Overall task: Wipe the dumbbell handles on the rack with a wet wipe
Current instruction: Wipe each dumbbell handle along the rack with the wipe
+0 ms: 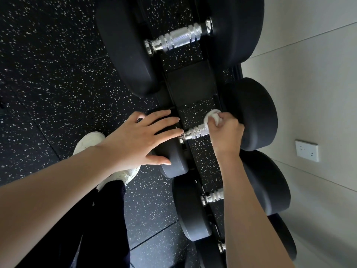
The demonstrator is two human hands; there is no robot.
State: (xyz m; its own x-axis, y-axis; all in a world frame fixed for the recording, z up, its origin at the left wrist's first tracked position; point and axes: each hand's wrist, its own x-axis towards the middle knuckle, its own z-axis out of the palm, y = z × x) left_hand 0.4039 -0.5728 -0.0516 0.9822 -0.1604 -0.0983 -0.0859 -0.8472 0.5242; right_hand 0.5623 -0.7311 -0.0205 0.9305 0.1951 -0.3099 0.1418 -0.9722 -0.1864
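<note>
My right hand (226, 132): fingers are curled round the crumpled white wet wipe (212, 116), wrapping it onto the ridged chrome handle (195, 132) of the middle dumbbell, hard against its wall-side black rubber head (257, 117).
My left hand (139, 138): open, fingers spread flat on the near black rubber head (172, 163); it grips nothing and only presses.
Where it sits: the dumbbell lies across the black metal rack (190, 84), between the bigger dumbbell's long chrome handle (179, 38) and the short chrome handle nearer me (212, 197).
Step in hand: I judge I'm at one end of this handle; the bare part towards my left hand looks unwiped.
Doing it well: I should squeeze so the wipe bites into the grooves, twist round the bar, then draw it along to the near collar.
Watch for: the dumbbell rolling; my left palm should bear down.
</note>
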